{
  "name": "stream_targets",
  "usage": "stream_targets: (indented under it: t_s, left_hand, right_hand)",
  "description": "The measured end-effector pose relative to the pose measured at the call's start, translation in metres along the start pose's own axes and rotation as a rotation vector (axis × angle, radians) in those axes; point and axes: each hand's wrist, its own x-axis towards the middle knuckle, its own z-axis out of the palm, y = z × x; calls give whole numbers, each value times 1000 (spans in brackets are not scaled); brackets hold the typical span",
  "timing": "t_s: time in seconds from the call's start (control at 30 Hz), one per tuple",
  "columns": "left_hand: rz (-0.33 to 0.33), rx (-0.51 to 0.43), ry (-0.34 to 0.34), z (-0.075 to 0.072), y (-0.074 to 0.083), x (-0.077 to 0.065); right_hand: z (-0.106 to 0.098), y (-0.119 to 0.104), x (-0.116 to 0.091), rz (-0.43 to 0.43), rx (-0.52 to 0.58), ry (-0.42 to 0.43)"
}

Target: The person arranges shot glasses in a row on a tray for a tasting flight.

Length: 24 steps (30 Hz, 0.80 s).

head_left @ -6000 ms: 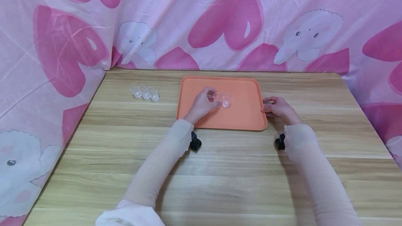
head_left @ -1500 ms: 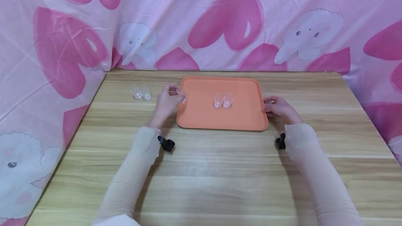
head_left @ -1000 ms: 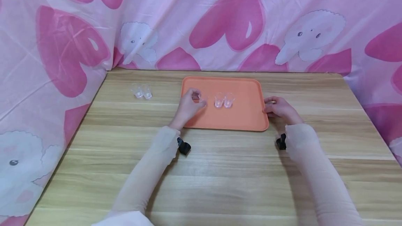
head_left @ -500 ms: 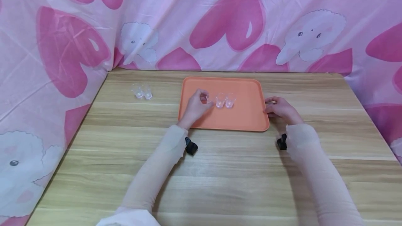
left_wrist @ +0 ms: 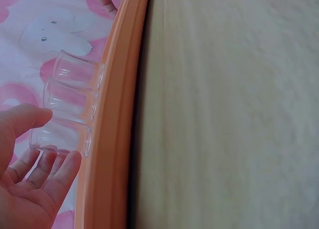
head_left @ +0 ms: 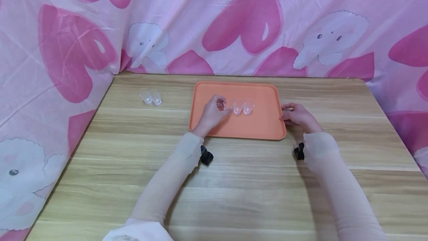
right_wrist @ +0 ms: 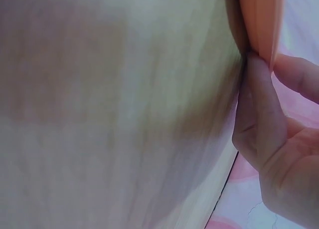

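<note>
Three small clear cups stand upright in a close row on the orange tray [head_left: 264, 129]. At the row's left end, my left hand [head_left: 212, 113] holds one clear cup [left_wrist: 57, 136] between thumb and fingers. Beside it are the middle cup [head_left: 238, 107] and the right-hand cup [head_left: 248, 107]. In the left wrist view the held cup sits right up against its neighbour [left_wrist: 70, 99]. My right hand [head_left: 297, 116] pinches the tray's right edge; the right wrist view shows the tray corner [right_wrist: 261, 24] between its thumb and fingers [right_wrist: 264, 104].
Two more clear cups, a left one [head_left: 146, 96] and a right one [head_left: 156, 97], stand together on the wooden table [head_left: 247, 189] left of the tray. A pink heart-patterned cloth [head_left: 187, 21] hangs behind and beside the table.
My left hand carried a cup from the table's left group onto the tray and up to the row. The two standing cups have just shifted slightly right. The right hand stayed at the tray edge.
</note>
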Motion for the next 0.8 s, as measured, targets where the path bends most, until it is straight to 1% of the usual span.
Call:
stream_targets:
  t_s: [0.27, 0.5, 0.67, 0.8]
  left_hand:
    - [-9, 15, 8, 3, 2, 2]
    - [-8, 0, 2, 3, 3, 4]
    - [2, -32, 4, 1, 2, 2]
    - [17, -61, 18, -5, 1, -2]
  right_hand:
    - [0, 1, 0, -14, 0, 4]
    - [1, 0, -1, -18, 10, -2]
    - [0, 0, -1, -16, 17, 0]
    - [-1, 1, 0, -5, 8, 0]
